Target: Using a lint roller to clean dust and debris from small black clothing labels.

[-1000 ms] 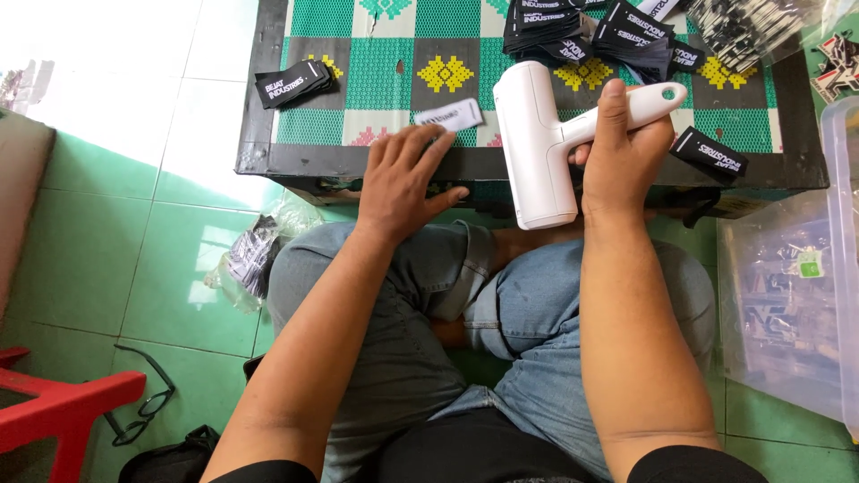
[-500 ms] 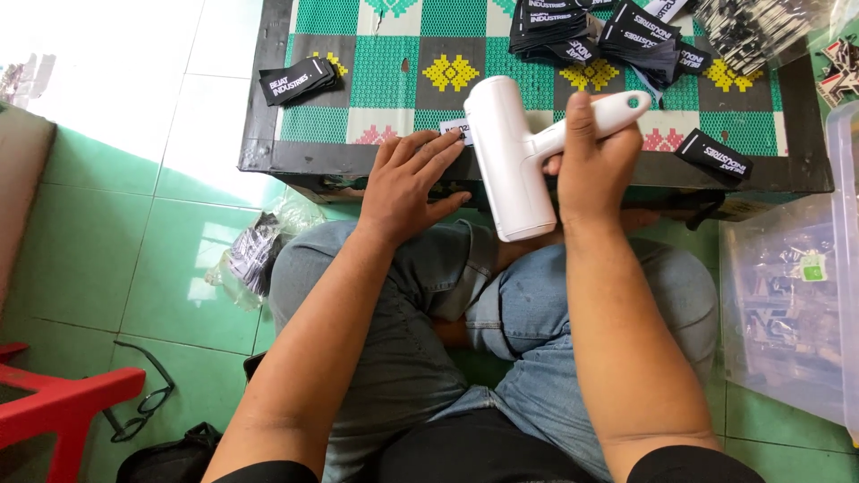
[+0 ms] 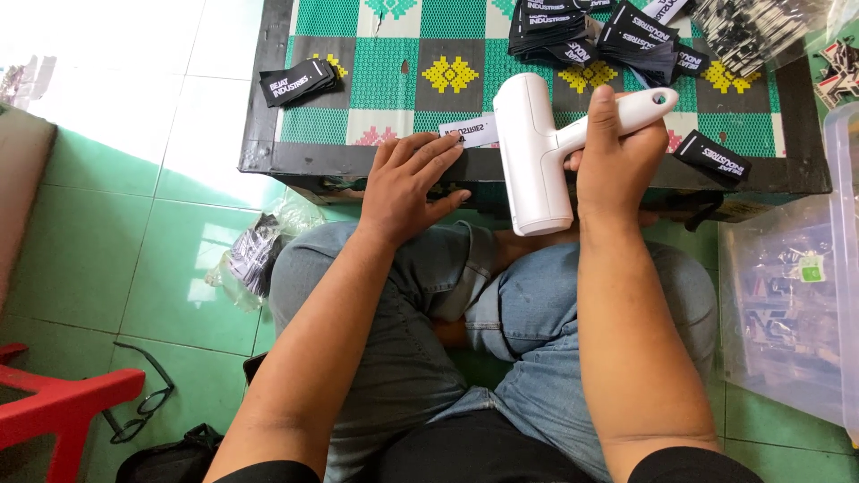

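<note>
My right hand grips the handle of a white lint roller, whose covered barrel hangs over the near edge of a low black table with a green patterned top. My left hand lies flat on that table edge, fingers spread, its tips touching a small white label. Stacks of black woven labels sit at the table's far side. I sit cross-legged in jeans below the table.
A small pile of black labels lies at the table's left, one more black label at the right edge. A clear plastic bin stands right. A bag of labels, glasses and a red stool are on the green floor.
The lint roller has shifted left and up over the table edge with my right hand. My left hand has moved slightly forward onto the white label.
</note>
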